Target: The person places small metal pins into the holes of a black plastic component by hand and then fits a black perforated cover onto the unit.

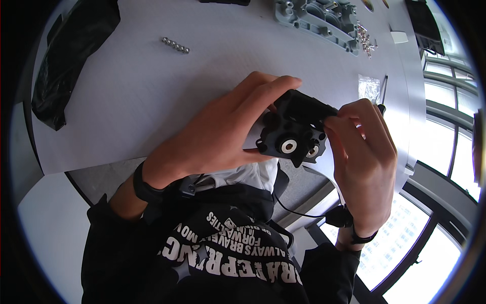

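Both hands hold a small black motor block (296,133) up close over the person's chest, above the near edge of the white tabletop (152,101). Left hand (217,134) wraps its fingers around the block's left side and top; right hand (364,162) pinches its right side with thumb and fingertips. Two round silvery discs face the camera. Farther off lie a clear plastic bag (369,87), a row of small metal balls (175,45), a black bag (71,55), and a grey moulded housing (319,17) beside loose screws (365,40).

I read this as an assembly workshop; white surface (152,101) with loose screws (365,40), grey machined housing (319,17) far; tall windows (445,167) right.
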The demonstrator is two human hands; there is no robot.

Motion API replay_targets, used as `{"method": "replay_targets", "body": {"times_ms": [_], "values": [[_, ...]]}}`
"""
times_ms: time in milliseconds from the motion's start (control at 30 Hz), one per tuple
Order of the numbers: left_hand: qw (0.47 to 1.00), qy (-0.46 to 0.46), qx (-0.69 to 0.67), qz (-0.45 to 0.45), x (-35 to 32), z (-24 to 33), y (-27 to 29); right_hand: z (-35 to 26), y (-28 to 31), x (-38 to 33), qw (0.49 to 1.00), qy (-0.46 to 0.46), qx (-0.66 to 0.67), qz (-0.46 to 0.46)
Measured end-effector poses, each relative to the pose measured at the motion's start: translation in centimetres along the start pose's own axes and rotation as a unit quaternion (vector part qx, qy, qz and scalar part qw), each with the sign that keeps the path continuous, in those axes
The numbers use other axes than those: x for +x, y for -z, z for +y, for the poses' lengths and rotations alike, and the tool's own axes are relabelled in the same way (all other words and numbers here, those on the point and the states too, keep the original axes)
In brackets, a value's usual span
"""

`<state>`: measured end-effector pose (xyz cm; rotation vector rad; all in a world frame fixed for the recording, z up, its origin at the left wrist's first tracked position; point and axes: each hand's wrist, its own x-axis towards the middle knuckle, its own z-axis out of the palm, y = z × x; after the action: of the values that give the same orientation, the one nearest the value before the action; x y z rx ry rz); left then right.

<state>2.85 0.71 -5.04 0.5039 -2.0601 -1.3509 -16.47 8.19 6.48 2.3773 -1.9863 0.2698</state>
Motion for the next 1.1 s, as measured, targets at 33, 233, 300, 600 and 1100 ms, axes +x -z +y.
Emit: {"method": "replay_targets", "body": {"times_ms": [33,233,300,600,1100], "values": [[1.0,0.005,-0.003,-0.003,0.0,0.0,0.0,0.1,0.1,0.0,1.0,0.0,0.001,0.0],[1.0,0.02,0.003,-0.007,0.6,0.5,0.2,1.5,1.3,0.2,1.0,-0.008,0.014,0.024],[1.0,0.001,0.029,-0.012,0.6,0.7,0.5,2.8,2.4,0.5,0.997,-0.014,0.009,0.073],[0.998,0.016,0.059,-0.032,0.4,1.2,1.1,15.2,-0.6,3.5,0.983,-0.181,0.015,0.01],[1.0,0.024,0.01,-0.012,0.2,0.9,0.5,22.1,-6.0,6.2,0.987,-0.153,-0.054,0.012]]}}
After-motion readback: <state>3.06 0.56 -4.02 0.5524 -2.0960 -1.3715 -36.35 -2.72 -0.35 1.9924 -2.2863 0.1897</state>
